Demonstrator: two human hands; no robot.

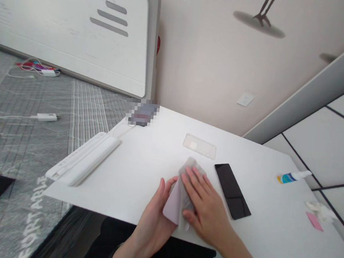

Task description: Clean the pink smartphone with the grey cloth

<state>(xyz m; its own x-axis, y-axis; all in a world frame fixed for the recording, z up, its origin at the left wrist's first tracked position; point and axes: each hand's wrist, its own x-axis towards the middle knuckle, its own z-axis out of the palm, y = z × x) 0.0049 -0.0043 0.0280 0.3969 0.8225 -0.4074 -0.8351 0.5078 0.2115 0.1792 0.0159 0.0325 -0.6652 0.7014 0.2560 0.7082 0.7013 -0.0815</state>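
My left hand (155,218) grips the lower edge of a pale lilac phone (172,206), holding it tilted up over the white table (145,162). My right hand (205,206) lies with fingers stretched flat on a grey cloth (188,168) that it presses against the phone's face, thumb curled round the cloth's lower edge. A black phone (232,190) lies flat just right of my right hand. A clear phone case (200,146) rests farther back on the table.
A white power strip (82,159) lies along the table's left edge, with a blurred object (142,112) at the back corner. At the right are a small glue tube (292,177), a pink slip (314,221) and crumpled white wrapping (318,207). A bed with cables is left.
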